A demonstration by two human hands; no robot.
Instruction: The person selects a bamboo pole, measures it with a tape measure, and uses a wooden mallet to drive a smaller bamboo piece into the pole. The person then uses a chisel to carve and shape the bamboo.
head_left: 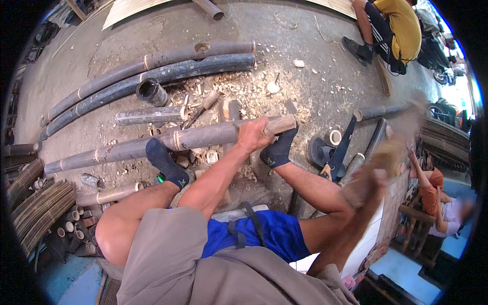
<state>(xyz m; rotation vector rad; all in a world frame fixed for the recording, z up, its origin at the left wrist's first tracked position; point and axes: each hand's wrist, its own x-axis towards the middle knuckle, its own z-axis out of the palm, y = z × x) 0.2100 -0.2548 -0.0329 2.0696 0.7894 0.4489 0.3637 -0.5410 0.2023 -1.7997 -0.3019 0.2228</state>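
My left hand [252, 135] is closed round a chisel with a thick, pale wooden handle [280, 125]; its blade is hidden. The hand sits over a long bamboo pole [203, 137] lying across the floor in front of me. My two socked feet [166, 161] press against this pole. Out to the right, my raised right hand [375, 185] grips a wooden mallet [389, 152], smeared by motion. Pale wood chips [244, 91] lie scattered beyond the pole.
Two long dark bamboo poles [168, 69] lie farther off, near short bamboo pieces [151, 116] and another wooden-handled tool [206, 105]. A handsaw [341, 147] is at right. Bamboo bundles [43, 208] stand at left. One person [399, 30] crouches far right; another [442, 208] sits right.
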